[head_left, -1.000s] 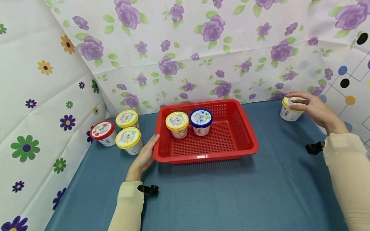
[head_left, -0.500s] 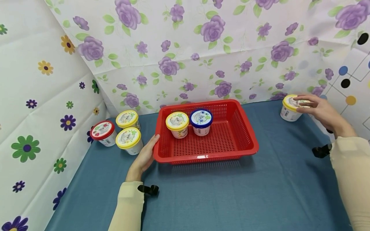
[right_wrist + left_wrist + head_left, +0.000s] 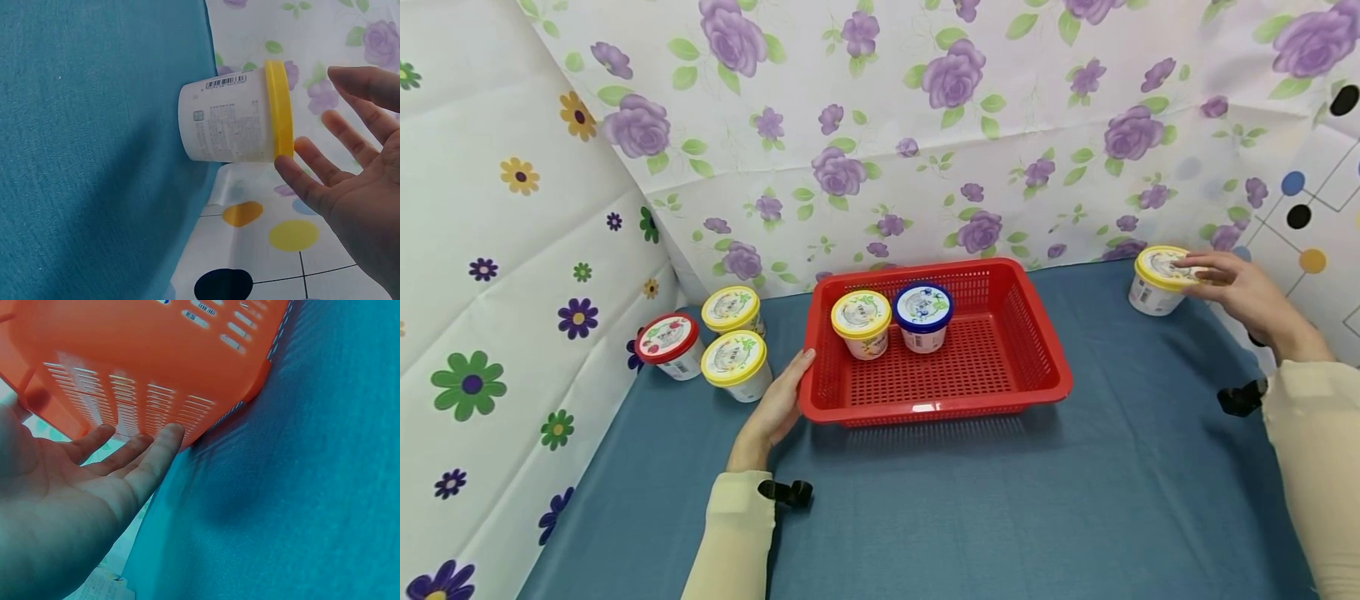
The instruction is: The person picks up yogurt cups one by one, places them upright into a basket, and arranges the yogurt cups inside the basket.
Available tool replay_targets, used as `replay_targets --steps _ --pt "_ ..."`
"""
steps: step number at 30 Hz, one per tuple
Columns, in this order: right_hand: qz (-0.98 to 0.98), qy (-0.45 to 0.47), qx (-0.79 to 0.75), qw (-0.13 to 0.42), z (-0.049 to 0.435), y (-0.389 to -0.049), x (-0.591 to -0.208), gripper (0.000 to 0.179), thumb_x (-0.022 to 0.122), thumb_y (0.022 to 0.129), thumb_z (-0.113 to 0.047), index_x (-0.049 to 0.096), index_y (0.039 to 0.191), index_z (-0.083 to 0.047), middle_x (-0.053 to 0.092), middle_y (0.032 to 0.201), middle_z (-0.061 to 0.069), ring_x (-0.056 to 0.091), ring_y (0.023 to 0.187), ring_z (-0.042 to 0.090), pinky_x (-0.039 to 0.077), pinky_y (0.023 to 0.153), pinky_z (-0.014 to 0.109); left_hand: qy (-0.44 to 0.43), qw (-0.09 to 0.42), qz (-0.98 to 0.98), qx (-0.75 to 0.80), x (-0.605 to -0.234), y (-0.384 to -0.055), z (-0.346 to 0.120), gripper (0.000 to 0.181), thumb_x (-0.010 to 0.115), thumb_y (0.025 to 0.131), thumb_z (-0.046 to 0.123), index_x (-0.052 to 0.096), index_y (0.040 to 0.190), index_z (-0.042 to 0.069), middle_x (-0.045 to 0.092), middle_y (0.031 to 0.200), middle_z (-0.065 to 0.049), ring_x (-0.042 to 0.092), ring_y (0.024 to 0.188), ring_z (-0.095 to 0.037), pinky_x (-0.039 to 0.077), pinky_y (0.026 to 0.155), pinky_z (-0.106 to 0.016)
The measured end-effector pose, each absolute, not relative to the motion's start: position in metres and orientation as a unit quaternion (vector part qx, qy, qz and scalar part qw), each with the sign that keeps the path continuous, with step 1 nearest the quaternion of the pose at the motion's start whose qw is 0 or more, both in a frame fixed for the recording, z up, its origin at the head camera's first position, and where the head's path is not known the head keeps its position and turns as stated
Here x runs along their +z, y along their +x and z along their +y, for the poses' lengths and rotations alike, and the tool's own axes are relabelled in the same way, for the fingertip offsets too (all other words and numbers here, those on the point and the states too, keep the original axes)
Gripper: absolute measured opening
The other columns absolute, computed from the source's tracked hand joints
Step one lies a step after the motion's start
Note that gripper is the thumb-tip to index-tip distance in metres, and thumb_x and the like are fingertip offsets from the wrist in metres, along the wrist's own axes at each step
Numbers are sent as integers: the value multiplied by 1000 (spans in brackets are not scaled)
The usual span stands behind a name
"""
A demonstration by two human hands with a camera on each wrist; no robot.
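Note:
At the red basket's left end, my left hand point(image 3: 775, 406) has its thumb on the rim and its fingers against the outer wall. In the left wrist view those fingers point(image 3: 153, 465) lie along the slotted side of the red plastic basket point(image 3: 917, 411). Inside it stand a yellow-lidded cup point(image 3: 861, 325) and a blue-lidded cup point(image 3: 922, 317). At the far right, another yellow-lidded cup point(image 3: 1156, 283) stands upright on the cloth. My right hand point(image 3: 1251, 296) hovers beside its lid, fingers spread, holding nothing. In the right wrist view the fingertips are right at the yellow lid point(image 3: 280, 112).
Left of the basket stand a red-lidded cup point(image 3: 668, 343) and two yellow-lidded cups point(image 3: 730, 310), close together. Blue cloth point(image 3: 970, 508) covers the table. A flowered sheet point(image 3: 820, 108) hangs behind, with patterned sheets on both sides.
My right hand has drawn back to the right, from over the yellow-lidded cup to beside its lid. The left hand, basket and cups have stayed put.

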State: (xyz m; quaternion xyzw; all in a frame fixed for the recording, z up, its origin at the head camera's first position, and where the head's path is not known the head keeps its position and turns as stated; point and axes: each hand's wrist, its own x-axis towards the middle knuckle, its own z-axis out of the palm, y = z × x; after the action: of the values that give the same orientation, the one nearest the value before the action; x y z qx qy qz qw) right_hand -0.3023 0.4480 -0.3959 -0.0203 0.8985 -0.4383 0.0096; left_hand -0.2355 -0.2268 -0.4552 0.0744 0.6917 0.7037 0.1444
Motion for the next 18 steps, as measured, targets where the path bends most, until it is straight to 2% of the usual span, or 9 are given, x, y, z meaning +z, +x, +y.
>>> replay_targets --steps 1,3,5,6,7,9,10,12,18 --pt "900 -20 -434 5 449 -303 -397 56 60 107 -36 46 157 -16 17 166 13 25 145 50 36 111 45 74 144 691 704 -455 -235 -227 59 34 114 47 29 160 11 53 133 -25 62 104 -18 54 88 -29" --pt "905 -20 -425 -7 450 -303 -400 57 60 107 -36 46 157 -12 21 162 14 27 142 50 38 100 30 75 144 691 704 -455 -235 -227 60 33 114 47 28 161 11 53 133 -25 62 105 -18 53 89 -29" --pt "906 -18 -422 -17 450 -304 -402 58 61 107 -35 46 156 -9 22 161 15 25 143 50 37 99 28 76 144 692 703 -455 -235 -227 60 33 114 47 27 161 10 53 135 -25 62 106 -18 53 90 -29" --pt "905 -19 -424 -20 451 -304 -403 58 61 107 -34 46 156 -7 22 162 15 23 146 50 38 105 33 76 144 693 703 -455 -235 -227 61 33 114 47 27 161 11 52 135 -24 61 107 -19 53 91 -29" --pt "903 -20 -429 -21 451 -305 -404 58 61 107 -33 46 156 -6 21 164 16 18 149 50 35 112 42 75 143 693 702 -455 -235 -227 61 33 113 47 27 161 11 52 136 -24 61 108 -19 52 91 -29" --pt "898 -19 -439 -22 451 -306 -405 59 63 106 -31 45 156 -6 17 168 17 7 155 48 22 118 64 73 143 693 703 -455 -235 -227 61 34 113 48 27 162 11 52 136 -23 61 108 -19 52 91 -29" --pt "895 -20 -446 -22 452 -306 -406 59 63 106 -30 45 157 -6 15 170 17 1 156 46 14 118 71 74 144 694 701 -455 -235 -227 62 34 113 48 26 162 10 52 136 -24 61 108 -19 52 91 -29" --pt "889 -21 -456 -20 452 -307 -407 59 63 106 -29 44 157 -6 10 172 17 -5 157 44 6 117 74 72 144 694 702 -455 -235 -228 61 34 113 48 26 162 11 52 135 -23 61 108 -19 52 91 -29" --pt "880 -11 -475 -10 451 -311 -416 61 63 106 -33 43 160 -14 5 175 5 -9 158 37 6 123 65 71 146 693 702 -455 -236 -228 62 35 113 48 26 162 10 52 136 -24 60 109 -21 53 90 -29"
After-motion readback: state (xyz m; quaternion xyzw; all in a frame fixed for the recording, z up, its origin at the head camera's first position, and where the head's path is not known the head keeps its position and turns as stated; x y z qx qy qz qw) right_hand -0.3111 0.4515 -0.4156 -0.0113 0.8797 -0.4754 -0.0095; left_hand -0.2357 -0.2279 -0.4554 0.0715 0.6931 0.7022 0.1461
